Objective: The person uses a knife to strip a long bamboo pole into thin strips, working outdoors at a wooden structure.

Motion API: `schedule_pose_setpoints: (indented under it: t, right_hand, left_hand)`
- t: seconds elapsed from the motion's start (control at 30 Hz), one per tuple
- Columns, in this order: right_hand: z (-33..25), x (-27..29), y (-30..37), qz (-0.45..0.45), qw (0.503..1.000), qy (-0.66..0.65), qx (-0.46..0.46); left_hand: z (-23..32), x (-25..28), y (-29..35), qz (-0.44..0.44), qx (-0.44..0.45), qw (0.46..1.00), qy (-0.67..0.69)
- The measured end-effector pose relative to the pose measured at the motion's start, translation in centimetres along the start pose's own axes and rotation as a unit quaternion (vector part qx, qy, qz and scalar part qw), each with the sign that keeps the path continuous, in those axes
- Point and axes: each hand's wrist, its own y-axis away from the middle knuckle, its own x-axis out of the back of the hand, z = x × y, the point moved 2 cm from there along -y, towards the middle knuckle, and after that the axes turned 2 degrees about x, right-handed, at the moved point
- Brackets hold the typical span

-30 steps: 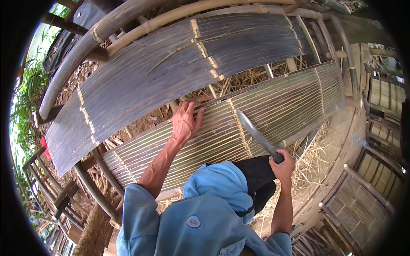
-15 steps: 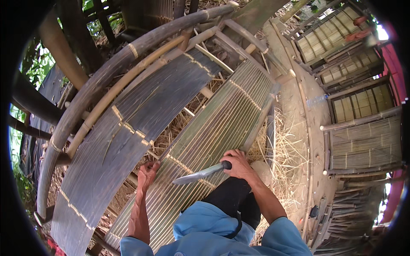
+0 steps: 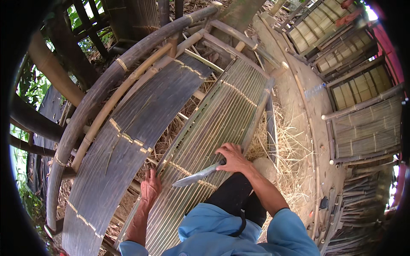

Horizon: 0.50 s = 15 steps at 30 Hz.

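A panel of narrow green-brown bamboo slats (image 3: 230, 100), bound by pale cross ties, stretches in front of me. My left hand (image 3: 151, 186) is at its left edge, fingers curled; what they hold, if anything, is hidden. A knife (image 3: 196, 176) with a broad grey blade lies low over the slats, its tip toward the left. Over its dark handle end is my right hand (image 3: 234, 158), thumb and fingers spread on either side and not wrapped round it. The handle is mostly covered by that hand.
Left of the slats lies a dark woven strip panel (image 3: 145, 115), bordered by a thick curved bamboo rail (image 3: 92, 96). Pale straw (image 3: 288, 145) covers the ground at the right. Farther right are framed bamboo panels (image 3: 365, 132) and stacked poles (image 3: 363, 205).
The fingers of my right hand have loosened and spread from the knife handle. My left hand has shifted slightly nearer to me, its fingers more curled. The view has turned a little.
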Motion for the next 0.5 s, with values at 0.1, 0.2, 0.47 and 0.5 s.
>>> schedule_pose_setpoints:
  t: [0.1,0.2,0.47,0.5]
  right_hand:
    - [2.4,0.7,2.7,-0.046,0.998,0.029,-0.024]
    - [3.2,0.9,4.5,-0.036,0.998,0.050,-0.004]
    - [3.2,0.8,3.7,-0.032,0.998,0.051,-0.010]
    - [2.9,0.6,4.0,-0.018,0.999,0.047,-0.016]
  left_hand:
    - [0.8,1.1,-0.3,0.176,-0.178,0.959,-0.132]
    - [2.6,2.0,0.4,0.146,-0.179,0.956,-0.180]
    - [3.0,0.8,2.5,0.238,-0.071,0.969,-0.002]
    - [3.0,0.1,2.3,0.238,-0.066,0.969,0.001]
